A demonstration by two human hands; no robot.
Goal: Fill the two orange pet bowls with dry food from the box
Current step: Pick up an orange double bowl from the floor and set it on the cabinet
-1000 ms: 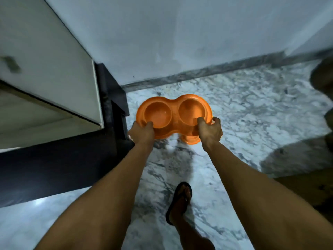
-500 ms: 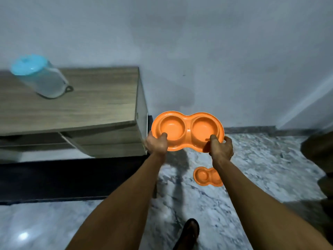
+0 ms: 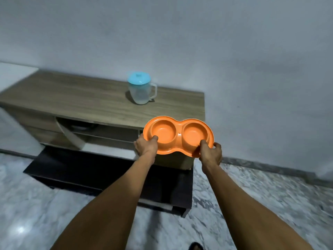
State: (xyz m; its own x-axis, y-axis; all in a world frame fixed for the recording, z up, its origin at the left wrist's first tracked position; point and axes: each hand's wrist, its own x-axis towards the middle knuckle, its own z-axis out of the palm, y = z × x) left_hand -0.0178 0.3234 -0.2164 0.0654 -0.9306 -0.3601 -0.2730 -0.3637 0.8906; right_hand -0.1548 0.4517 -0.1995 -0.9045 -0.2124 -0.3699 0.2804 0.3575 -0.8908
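Observation:
I hold an orange double pet bowl point(image 3: 178, 133) in the air, level, in front of the right end of a wooden cabinet. Both of its round wells are empty. My left hand point(image 3: 146, 146) grips its near left rim with the thumb inside the left well. My right hand point(image 3: 210, 152) grips the near right rim. No food box is in view.
A low wooden cabinet point(image 3: 86, 103) stands against the grey wall, with an open shelf and a dark base point(image 3: 100, 170) jutting onto the marble floor point(image 3: 261, 192). A clear jug with a blue lid point(image 3: 141, 89) stands on its top. My sandalled foot point(image 3: 195, 246) shows at the bottom edge.
I have lifted the orange double bowl from near the floor up to cabinet height and turned left. The second orange bowl on the floor has left the view.

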